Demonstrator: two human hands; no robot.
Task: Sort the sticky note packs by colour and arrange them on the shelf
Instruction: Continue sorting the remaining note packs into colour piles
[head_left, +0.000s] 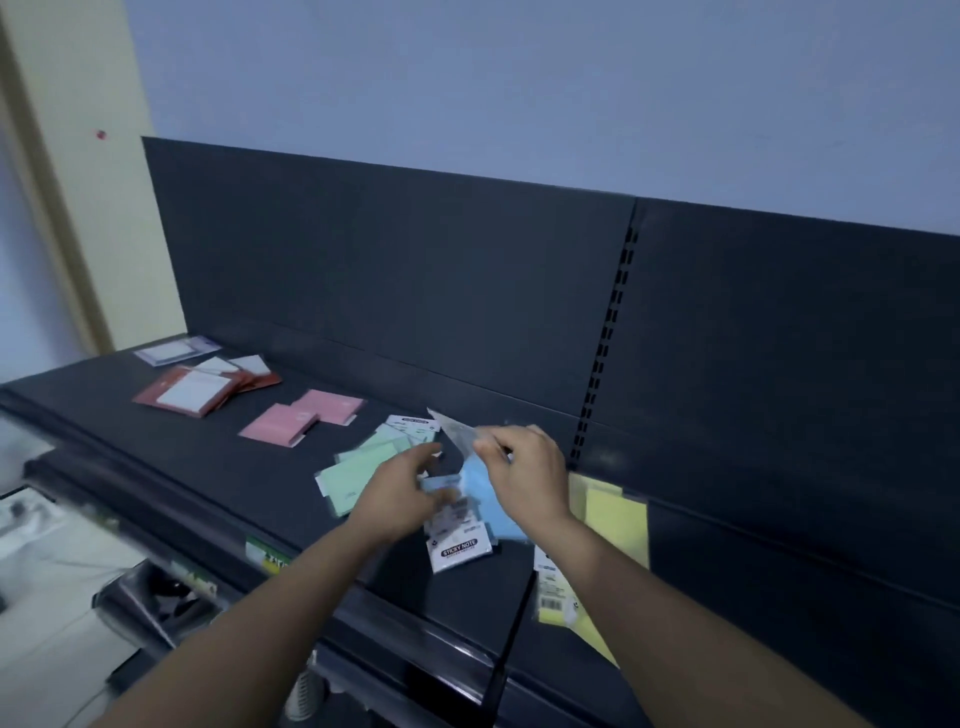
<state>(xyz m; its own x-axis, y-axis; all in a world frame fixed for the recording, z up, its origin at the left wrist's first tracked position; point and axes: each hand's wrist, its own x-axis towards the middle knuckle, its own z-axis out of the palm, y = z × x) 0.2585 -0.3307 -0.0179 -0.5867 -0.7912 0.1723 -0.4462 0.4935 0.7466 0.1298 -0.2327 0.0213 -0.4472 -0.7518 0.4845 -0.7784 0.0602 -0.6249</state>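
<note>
Sticky note packs lie in colour groups on a dark shelf (218, 457): purple (174, 351) far left, red (192, 392), pink (306, 421), green (358, 467), blue (493, 512) in the middle, yellow (615, 519) at the right. My right hand (524, 467) pinches a blue pack by its clear, white-printed header (457, 428) and lifts it over the blue pile. My left hand (402, 491) hovers by the blue pile with curled fingers; motion blur hides whether it holds a pack. A pack with its label side up (460, 545) lies at the front of the blue pile.
The shelf's upright back panel (395, 270) rises behind the packs, with a slotted post (605, 353) between two bays. Price tags (265, 553) sit on the front lip. A lower shelf and pale floor show at the bottom left.
</note>
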